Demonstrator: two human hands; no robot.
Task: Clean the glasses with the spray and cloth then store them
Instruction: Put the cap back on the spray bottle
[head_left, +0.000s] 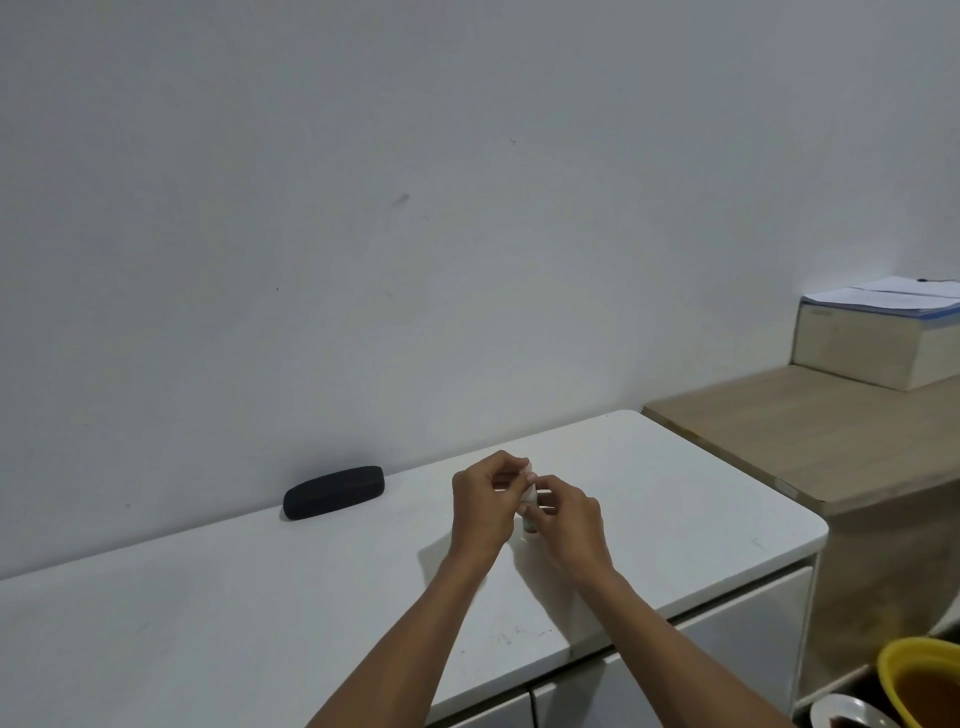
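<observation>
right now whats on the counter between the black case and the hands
Nothing: in the head view only bare white counter lies between the black case and the left hand, which with the right hand holds a small bottle.

A black glasses case (334, 491) with a finely textured surface lies on the plain white counter (675, 499). At three o'clock stands a pale wood-grain cabinet (810, 431) bearing a cream box (862, 351). At five o'clock sits a yellow bowl (901, 670). The wall (415, 182) is plain greyish white.
</observation>
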